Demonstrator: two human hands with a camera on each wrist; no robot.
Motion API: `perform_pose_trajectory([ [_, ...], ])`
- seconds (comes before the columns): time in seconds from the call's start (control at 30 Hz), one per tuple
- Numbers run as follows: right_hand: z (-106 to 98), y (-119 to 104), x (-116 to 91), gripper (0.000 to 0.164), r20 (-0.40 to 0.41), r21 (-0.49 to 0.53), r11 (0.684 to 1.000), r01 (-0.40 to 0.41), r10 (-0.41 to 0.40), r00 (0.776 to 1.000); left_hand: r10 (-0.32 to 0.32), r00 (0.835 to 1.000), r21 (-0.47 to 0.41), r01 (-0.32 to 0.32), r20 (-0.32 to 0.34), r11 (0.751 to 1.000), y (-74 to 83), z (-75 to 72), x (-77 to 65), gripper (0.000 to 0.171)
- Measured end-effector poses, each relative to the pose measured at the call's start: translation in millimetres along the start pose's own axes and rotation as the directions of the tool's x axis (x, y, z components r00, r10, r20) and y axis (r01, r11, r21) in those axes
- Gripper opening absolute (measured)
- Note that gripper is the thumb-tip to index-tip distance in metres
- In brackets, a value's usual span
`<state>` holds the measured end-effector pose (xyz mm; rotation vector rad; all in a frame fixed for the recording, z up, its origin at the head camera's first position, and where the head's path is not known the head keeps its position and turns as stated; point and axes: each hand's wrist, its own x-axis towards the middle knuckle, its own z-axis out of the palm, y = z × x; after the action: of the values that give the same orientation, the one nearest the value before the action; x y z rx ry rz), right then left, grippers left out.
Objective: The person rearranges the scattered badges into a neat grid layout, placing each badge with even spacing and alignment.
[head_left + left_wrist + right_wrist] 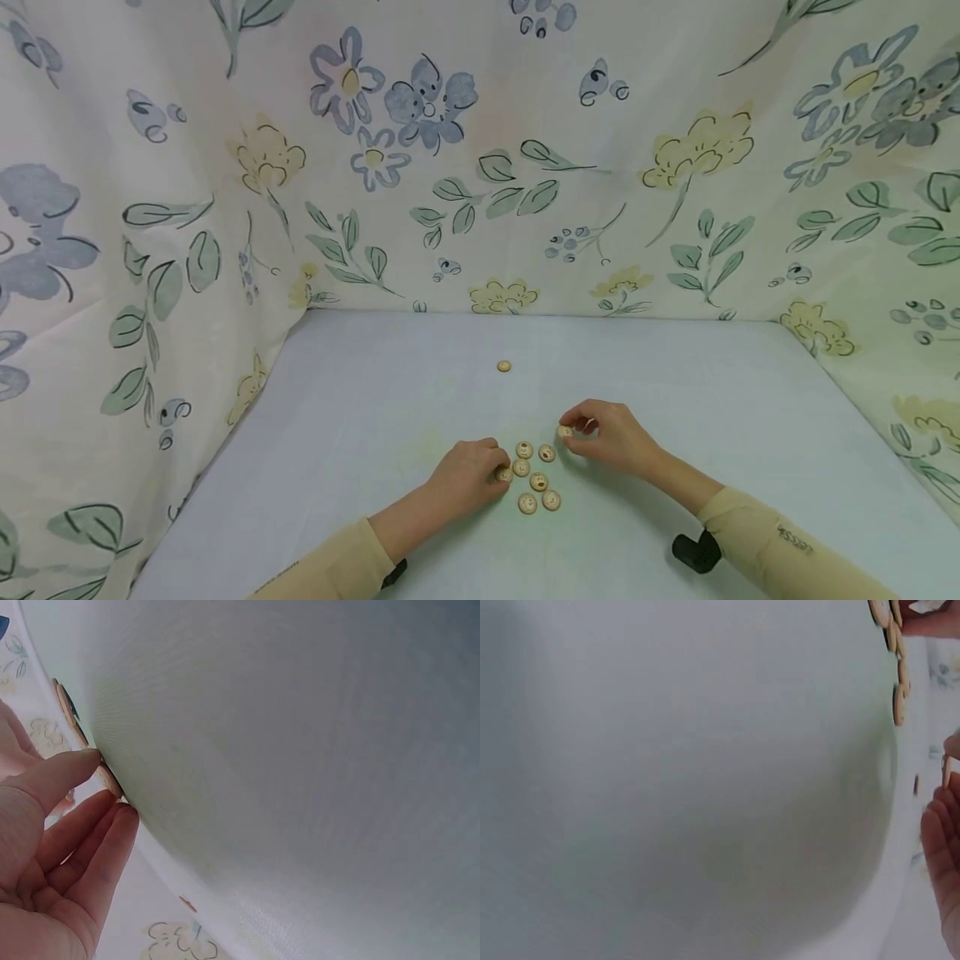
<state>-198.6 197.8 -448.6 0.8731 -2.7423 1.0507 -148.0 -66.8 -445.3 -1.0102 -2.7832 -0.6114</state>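
Observation:
Several round, pale wooden buttons (538, 482) lie in a loose cluster on the white table. At the cluster's left side my left hand (468, 477) has thumb and fingers at the edges of one wooden button (504, 474); in the left wrist view this button (109, 780) sits between thumb and fingertips, close on the tabletop. Up and right of the cluster, my right hand (611, 435) pinches another wooden button (566, 432). The right wrist view shows that button (946, 771) on edge between thumb and fingers, above the table surface.
A single wooden button (504, 366) lies farther back on the white table (375, 375). Floral cloth (480, 208) hangs along the back and both sides. Black wrist-camera mounts (697, 552) stick out under both forearms.

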Motion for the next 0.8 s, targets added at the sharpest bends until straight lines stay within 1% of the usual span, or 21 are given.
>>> perform_pose_trajectory([
  [0.17, 0, 8, 12, 0.015, -0.019, -0.001, 1.0, -0.009, 0.009, 1.0, -0.005, 1.0, -0.001, 0.005, 0.0, 1.0, 0.2, 0.0, 0.1, 0.01],
  [0.53, -1, 21, 42, 0.015, -0.048, -0.008, 0.997, -0.083, 0.082, 0.995, -0.007, 1.0, -0.003, 0.007, 0.008, 1.0, -0.6, 1.7, 0.8, 0.009],
  [0.8, -1, 30, 64, 0.017, -0.061, -0.024, 0.993, -0.114, 0.112, 0.992, -0.015, 1.0, -0.017, 0.015, 0.013, 1.0, -0.2, 0.4, 0.6, 0.009],
])
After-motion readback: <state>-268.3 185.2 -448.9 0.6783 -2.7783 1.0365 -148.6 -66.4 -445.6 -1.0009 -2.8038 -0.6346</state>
